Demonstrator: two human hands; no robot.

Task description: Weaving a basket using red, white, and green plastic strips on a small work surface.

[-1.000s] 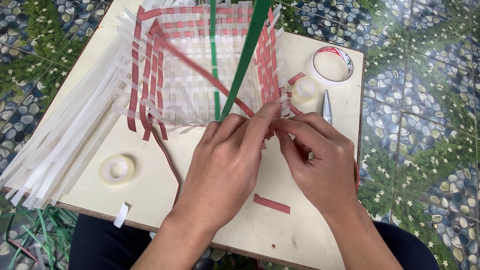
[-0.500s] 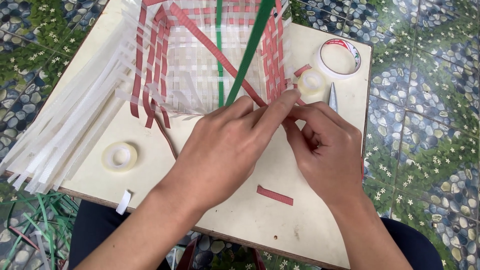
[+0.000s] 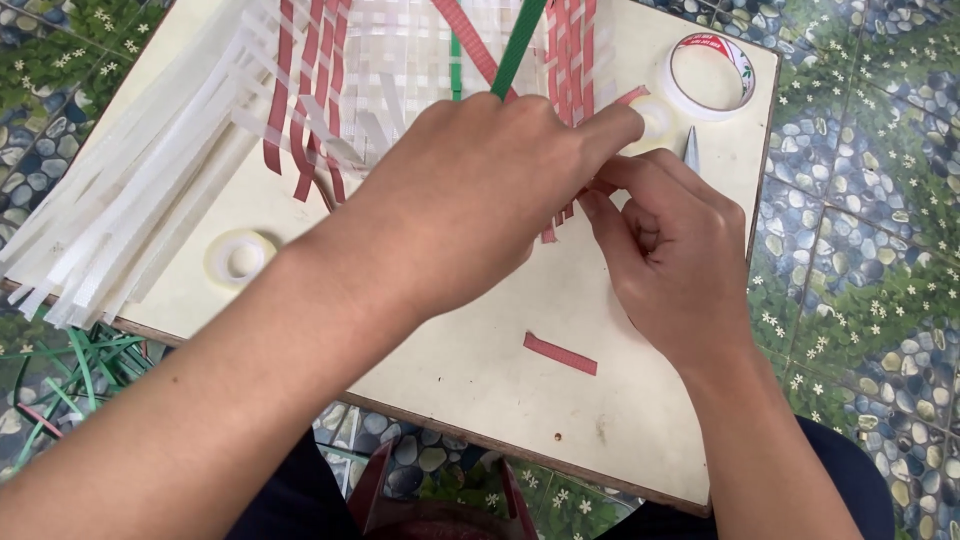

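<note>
Change: both hands sit higher and nearer the camera than half a second ago; the left forearm now crosses most of the lower left, and the woven piece has slid up so its top is cut off by the frame.
Left hand (image 3: 480, 190): lies over the near edge of the woven piece, index finger stretched right to the red strips; whether its other fingers grip anything cannot be told, since the back of the hand hides them.
Right hand (image 3: 670, 255): fingers curled and pressed together, pinching the ends of the red strips (image 3: 570, 60) at the weave's right side.
Woven piece (image 3: 400, 70): translucent white strips crossed with red ones, at the far middle of the surface, with a green strip (image 3: 515, 45) slanting across it.
Loose white strips (image 3: 130, 210): fan out over the left edge.
Surface (image 3: 480, 360): a cream board, scuffed, carrying a small clear tape roll (image 3: 240, 257) at left, a larger tape roll (image 3: 710, 75) at far right, and a short red offcut (image 3: 560, 354) near the front.
Floor (image 3: 870, 200): pebble-patterned tiles with small white flowers; green strips (image 3: 70, 375) lie below the left edge.
</note>
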